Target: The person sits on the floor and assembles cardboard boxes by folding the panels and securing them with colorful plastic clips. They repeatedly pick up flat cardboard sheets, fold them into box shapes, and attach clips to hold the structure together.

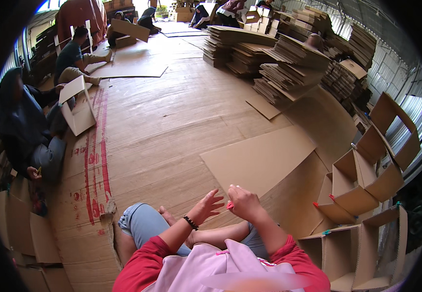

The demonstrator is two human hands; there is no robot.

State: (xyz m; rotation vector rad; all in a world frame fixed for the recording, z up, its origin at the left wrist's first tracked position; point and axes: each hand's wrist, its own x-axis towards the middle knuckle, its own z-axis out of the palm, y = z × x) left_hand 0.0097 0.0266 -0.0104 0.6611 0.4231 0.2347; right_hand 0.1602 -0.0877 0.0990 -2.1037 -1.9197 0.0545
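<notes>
My left hand (205, 208), with a dark beaded bracelet at its wrist, is raised over my crossed legs. Its fingers are spread and nothing is in them. Close beside it, my right hand (246, 203) is closed, and a small red thing (230, 205) sticks out at its thumb side. The fingers hide most of that thing, so its kind cannot be told. Just beyond both hands a flat brown cardboard sheet (259, 156) lies on the cardboard-covered floor (152, 146). Neither hand touches the sheet.
Cardboard frames with compartments (366, 181) stand close at my right, with small coloured bits on their edges. Tall stacks of flat cardboard (289, 68) rise at the far right. A person at left holds a folded cardboard piece (79, 109); other people sit farther back.
</notes>
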